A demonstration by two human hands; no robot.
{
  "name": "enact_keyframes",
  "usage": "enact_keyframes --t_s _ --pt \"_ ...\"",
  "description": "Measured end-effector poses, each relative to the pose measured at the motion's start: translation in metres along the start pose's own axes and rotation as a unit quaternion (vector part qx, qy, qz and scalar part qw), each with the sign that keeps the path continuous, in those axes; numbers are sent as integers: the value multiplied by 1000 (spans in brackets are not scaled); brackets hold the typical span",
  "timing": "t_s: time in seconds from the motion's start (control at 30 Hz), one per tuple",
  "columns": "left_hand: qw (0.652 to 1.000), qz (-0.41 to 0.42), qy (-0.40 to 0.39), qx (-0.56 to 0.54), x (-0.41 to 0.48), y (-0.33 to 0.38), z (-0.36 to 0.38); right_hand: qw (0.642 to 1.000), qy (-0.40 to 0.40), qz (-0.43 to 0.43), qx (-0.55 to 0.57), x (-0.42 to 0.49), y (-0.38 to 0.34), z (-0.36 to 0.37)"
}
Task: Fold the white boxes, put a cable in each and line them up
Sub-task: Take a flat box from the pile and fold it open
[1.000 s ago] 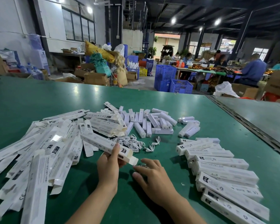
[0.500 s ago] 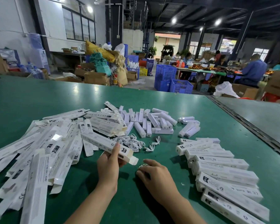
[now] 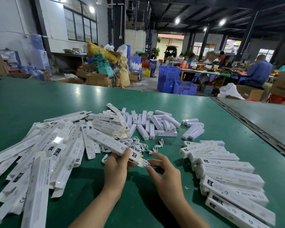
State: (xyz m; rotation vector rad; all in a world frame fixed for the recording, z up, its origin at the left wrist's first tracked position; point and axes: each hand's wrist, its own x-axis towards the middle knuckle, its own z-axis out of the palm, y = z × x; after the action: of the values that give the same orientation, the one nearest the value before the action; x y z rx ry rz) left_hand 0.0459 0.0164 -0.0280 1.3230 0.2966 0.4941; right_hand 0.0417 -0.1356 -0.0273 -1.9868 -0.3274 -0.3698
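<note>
Factory hall, with a green work table point(image 3: 39, 104) in the foreground and blue crates point(image 3: 168, 78) and seated workers well behind it. On the table: a spread pile of flat boxes point(image 3: 39, 153) to the left, small white blocks point(image 3: 155, 124) at the far centre, a tangle of loose cables point(image 3: 135, 143) just beyond the hands, and a row of filled boxes point(image 3: 229, 175) lined up to the right. The left hand point(image 3: 117, 168) grips one erected box point(image 3: 109, 143) near its lower end, thumb on top and fingers curled beneath, the box slanting up and away to the left. Change noted: half a second ago the right hand point(image 3: 164, 173) lay low on the table surface, fingers curled down over something pale; it is now lifted off the table and brought to the open end of the held box. A coiled white cable point(image 3: 144, 162) sits at that opening, and the thumb and forefinger appear to pinch it, the other fingers spread loose. The box and left hand have not shifted. Judgement: the pick-up is done and insertion is in hand; the cable is at the mouth, not yet inside. The coil must stay compact to enter; a stray loop could catch on the end flap. Closing the flap and adding the box to the right-hand row remain outstanding
</note>
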Motion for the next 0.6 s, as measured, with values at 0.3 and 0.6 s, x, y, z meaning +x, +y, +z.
enact_keyframes --t_s 0.3,0.6 --pt "998 19 -61 29 -6 4 3 998 -8 28 54 2 -4 -2" --pt "994 23 -99 32 -10 5 3 984 26 66 163 2 -4 -2"
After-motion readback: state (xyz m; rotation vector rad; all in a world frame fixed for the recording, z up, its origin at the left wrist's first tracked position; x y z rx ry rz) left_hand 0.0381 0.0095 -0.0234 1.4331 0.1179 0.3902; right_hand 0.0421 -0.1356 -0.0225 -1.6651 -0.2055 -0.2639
